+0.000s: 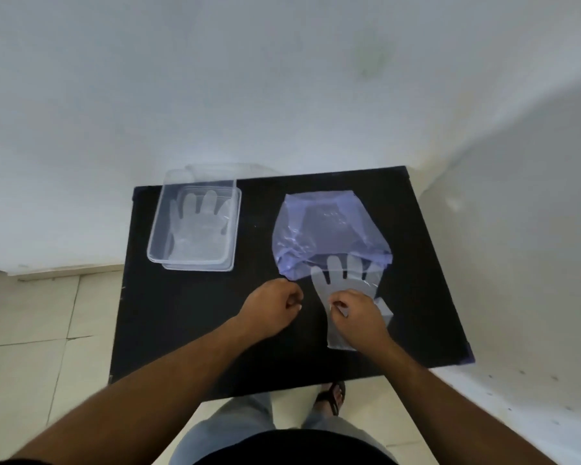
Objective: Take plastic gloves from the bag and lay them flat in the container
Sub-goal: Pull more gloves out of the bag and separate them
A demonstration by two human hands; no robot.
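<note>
A black tabletop (195, 313) is seen from above. A clear container (195, 226) is placed at its far left, with one plastic glove (198, 229) laid flat inside. A purple bag (329, 229) is positioned at the far right. A second glove (344, 280) is spread at the bag's mouth and pinched by the right hand (356, 313). The left hand (272, 305) is held loosely curled just beside it.

Black worktop (195, 317) set against a white wall (282, 78). Pale tiled floor (31, 330) below. Sandalled foot (331, 397) under the near edge.
</note>
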